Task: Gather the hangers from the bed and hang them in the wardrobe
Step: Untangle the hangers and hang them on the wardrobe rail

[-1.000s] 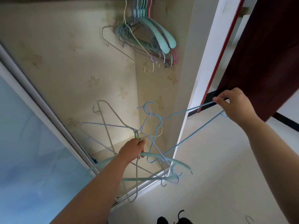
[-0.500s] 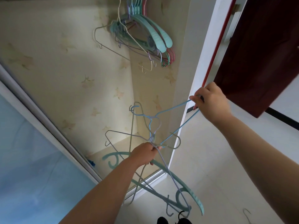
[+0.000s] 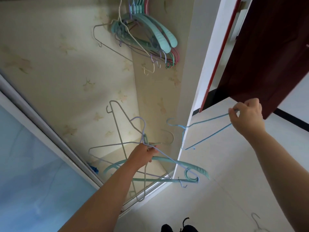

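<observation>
A person's left hand (image 3: 143, 155) grips a bundle of hangers (image 3: 150, 166) at six o'clock, while the right hand (image 3: 245, 118) at three o'clock pinches a blue wire hanger (image 3: 207, 129) apart from it. At twelve o'clock, hung hangers (image 3: 143, 36) crowd the wardrobe (image 3: 66, 64).

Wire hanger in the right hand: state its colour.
Light blue wire hanger, head view.

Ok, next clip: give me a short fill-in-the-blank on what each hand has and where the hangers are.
1. The right hand pinches a single thin ____ wire hanger.
2. The bunch of hangers is gripped by the ____ hand.
3. The hung hangers sit in the wardrobe, ____ the bunch.
4. A loose wire hanger lies on the ____.

Missing words: blue; left; above; floor
</observation>
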